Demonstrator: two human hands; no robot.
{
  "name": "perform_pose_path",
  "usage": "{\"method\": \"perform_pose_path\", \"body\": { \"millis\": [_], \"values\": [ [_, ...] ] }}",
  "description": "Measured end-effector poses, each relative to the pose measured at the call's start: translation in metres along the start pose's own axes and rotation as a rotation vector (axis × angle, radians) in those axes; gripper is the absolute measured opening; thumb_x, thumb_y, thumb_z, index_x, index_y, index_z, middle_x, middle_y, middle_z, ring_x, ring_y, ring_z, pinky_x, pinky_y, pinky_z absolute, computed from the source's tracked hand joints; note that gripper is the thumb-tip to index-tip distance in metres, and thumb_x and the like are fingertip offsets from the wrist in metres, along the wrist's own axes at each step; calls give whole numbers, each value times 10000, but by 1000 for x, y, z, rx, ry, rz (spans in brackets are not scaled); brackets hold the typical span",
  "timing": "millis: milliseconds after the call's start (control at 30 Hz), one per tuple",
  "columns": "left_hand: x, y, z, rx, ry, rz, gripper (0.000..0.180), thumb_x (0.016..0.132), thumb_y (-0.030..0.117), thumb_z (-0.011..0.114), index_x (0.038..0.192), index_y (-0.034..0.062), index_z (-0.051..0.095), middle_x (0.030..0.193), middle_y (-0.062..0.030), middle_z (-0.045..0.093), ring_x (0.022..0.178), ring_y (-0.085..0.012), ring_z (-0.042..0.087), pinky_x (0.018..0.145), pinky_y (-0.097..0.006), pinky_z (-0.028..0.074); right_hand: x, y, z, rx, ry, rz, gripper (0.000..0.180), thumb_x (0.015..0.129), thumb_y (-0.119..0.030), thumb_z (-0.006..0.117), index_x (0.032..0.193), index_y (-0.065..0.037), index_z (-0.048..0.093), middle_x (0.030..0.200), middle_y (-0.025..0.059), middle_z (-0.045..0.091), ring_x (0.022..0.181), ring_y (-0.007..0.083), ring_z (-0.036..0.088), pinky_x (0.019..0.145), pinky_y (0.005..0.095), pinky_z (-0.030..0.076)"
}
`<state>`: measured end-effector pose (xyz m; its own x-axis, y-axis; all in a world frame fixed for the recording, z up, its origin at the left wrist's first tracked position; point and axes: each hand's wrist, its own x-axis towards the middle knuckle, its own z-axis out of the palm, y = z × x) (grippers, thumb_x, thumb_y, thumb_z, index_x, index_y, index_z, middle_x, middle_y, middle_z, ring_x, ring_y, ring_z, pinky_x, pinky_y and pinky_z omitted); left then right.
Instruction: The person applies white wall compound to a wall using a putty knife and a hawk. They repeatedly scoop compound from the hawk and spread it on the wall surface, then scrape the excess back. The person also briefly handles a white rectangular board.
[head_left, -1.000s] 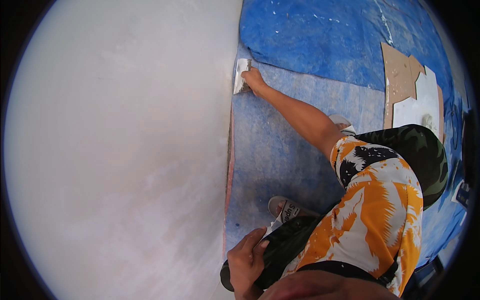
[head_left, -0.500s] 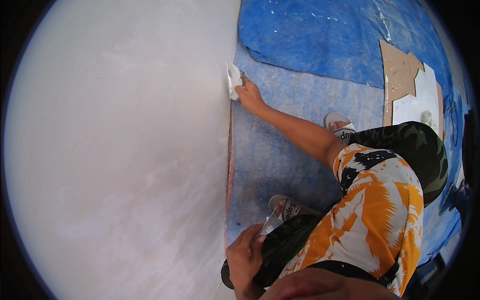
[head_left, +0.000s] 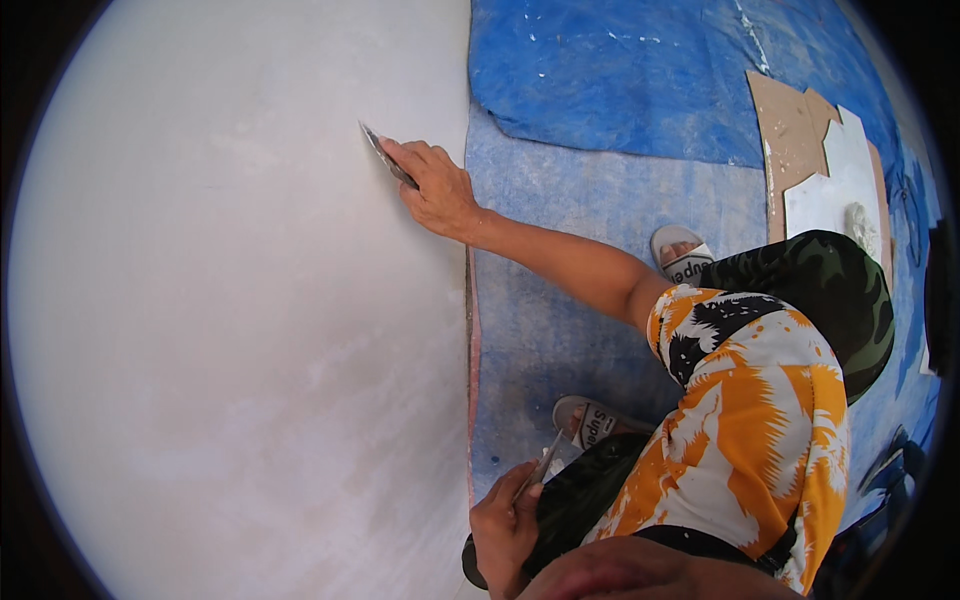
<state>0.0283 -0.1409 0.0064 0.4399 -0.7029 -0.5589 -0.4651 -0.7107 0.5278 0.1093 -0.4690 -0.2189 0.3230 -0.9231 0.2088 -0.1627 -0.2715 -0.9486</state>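
My right hand (head_left: 440, 190) is closed around a putty knife (head_left: 386, 158), reaching out over the pale wall (head_left: 250, 320). Its blade shows almost edge-on near the wall's surface; whether it touches cannot be told. Low in the view, my left hand (head_left: 503, 520) grips a second flat-bladed tool, apparently a scraper (head_left: 541, 466), with whitish material beside its blade. That hand is close to my bent knee, and its tool's handle is mostly hidden by my fingers. Cloudy whitish patches mark the wall.
A faded blue sheet (head_left: 620, 190) covers the floor along the wall's base, with a brighter blue tarp (head_left: 610, 80) over it. Cardboard (head_left: 785, 130) and a white board (head_left: 815, 200) bearing a whitish lump (head_left: 857, 222) lie at right. My sandalled feet stand on the sheet.
My right hand has moved left from the wall's base onto its surface, turning the putty knife from broadside to nearly edge-on. My left hand has shifted slightly right with its scraper.
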Motion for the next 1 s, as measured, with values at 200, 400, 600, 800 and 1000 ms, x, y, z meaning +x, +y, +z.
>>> {"method": "perform_pose_path", "body": {
  "millis": [200, 400, 600, 800, 1000],
  "values": [
    [12, -1, -4, -760, 445, -105, 301, 976, 224, 604, 1162, -12, 631, 1038, -136, 700, 882, -268, 692, 814, -362, 545, -78, 2, -56, 712, -169, 491, 414, 964, -151, 468, 1327, 42, 511, 1128, 158, 635, 1002, 174, 620, 834, 317, 499],
    [46, -29, -24, -1413, 462, -347, 358, 1036, 261, 460, 1253, -6, 560, 1119, -109, 648, 983, -214, 642, 881, -368, 523, -146, -93, -77, 1157, -740, -613, 499, 904, -55, 586, 1393, -79, 485, 1249, 151, 521, 1191, 304, 498, 1045, 486, 364],
    [50, -38, -44, -1569, 478, -248, 440, 1040, 315, 432, 1306, -24, 521, 1189, -128, 633, 1055, -247, 621, 951, -416, 492, -108, -108, -80, 457, -916, -946, 614, 802, -102, 658, 1384, -238, 515, 1278, 137, 470, 1176, 366, 495, 995, 529, 419],
    [48, -35, -31, -816, 1032, 543, 445, 1017, 373, 491, 1273, 13, 540, 1208, -177, 633, 1104, -341, 619, 971, -488, 485, -141, -124, -88, 1511, -1037, 1207, 394, 966, -215, 528, 1288, 11, 515, 1134, 161, 652, 968, 314, 675, 707, 498, 577],
    [51, -45, -20, 176, 701, 627, 290, 967, 255, 594, 1099, -1, 631, 1106, -207, 677, 994, -393, 664, 905, -436, 512, -119, -85, -106, 1736, -672, 1197, 389, 926, -203, 540, 1212, 59, 567, 1131, 173, 668, 939, 293, 701, 761, 485, 590]
  ]
}}
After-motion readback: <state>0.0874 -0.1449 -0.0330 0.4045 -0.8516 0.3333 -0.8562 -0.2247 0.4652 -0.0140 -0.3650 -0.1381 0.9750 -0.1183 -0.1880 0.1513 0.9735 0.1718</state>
